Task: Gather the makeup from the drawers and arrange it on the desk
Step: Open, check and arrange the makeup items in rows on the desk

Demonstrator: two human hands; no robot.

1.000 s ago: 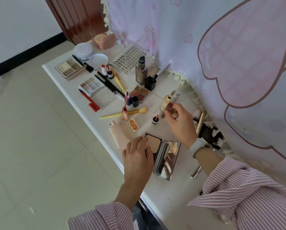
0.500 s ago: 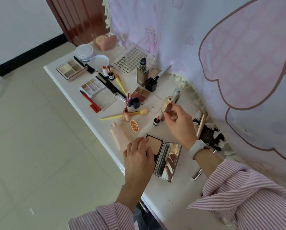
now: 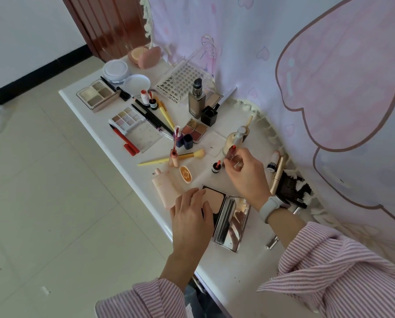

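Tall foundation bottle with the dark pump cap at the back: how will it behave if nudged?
The foundation bottle stands upright, tall on a narrow base, so it probably tips rather than slides. Its flat sides suggest it won't roll afterwards. A fall could knock the black cube cap beside it.

Left hand (image 3: 192, 216) covers compact (image 3: 215, 199) at its 9 o'clock corner (rest shows); small item in right hand (image 3: 244, 172) mostly hidden, can't ID.

Open powder compact (image 3: 224, 211) laid flat near desk (image 3: 238, 269) front edge, mirror lid folded out; eyeshadow palettes (image 3: 98, 94), brushes (image 3: 172, 157), bottles scattered behind.
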